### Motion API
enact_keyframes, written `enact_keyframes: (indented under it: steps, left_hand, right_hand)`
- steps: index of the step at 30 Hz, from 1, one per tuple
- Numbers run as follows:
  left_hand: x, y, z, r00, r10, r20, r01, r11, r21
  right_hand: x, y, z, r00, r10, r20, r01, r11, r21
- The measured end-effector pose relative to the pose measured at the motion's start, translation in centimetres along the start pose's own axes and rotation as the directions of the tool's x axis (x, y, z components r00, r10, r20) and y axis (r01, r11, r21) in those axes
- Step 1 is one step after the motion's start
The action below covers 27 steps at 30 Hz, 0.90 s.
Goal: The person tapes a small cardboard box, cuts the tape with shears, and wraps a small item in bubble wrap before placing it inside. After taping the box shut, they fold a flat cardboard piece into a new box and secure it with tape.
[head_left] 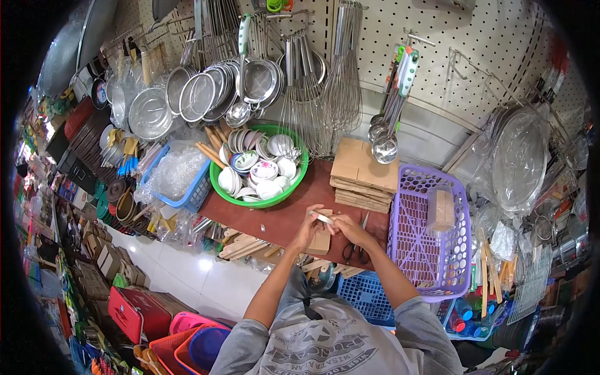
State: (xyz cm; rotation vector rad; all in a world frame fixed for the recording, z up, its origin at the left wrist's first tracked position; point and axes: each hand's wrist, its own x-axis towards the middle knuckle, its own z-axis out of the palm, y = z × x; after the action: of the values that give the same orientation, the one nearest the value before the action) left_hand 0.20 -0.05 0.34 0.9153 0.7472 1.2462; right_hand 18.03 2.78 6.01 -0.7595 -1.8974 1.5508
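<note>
Over the front part of the red-brown shelf (250, 219), my left hand (309, 226) and my right hand (347, 227) meet. Between them they hold a small roll of pale tape (322, 217), its details too small to make out. Beneath the hands lies a flat piece of brown cardboard (320, 242). Black-handled scissors (354, 250) rest just right of it, blades pointing away from me. Behind the hands is a stack of cardboard pieces (364, 172). A green basin (300, 175) full of small white bowls (264, 170) stands to the left.
A purple basket (465, 250) holding a wrapped block (441, 209) is at the right. A blue basket (194, 194) with plastic wrap sits at the left. Whisks (344, 87), strainers (197, 97) and ladles (384, 149) hang above the shelf. Wooden utensils (244, 245) lie below its front edge.
</note>
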Motion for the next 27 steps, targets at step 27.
enact_keyframes:
  steps: [27]
  left_hand:
    - [0.4, -0.4, 0.0, 1.000, 0.002, -0.005, -0.002, 1.000, -0.029]
  right_hand:
    - [-0.3, -1.1, -0.1, 1.000, 0.025, 0.017, -0.025, 1.000, 0.014]
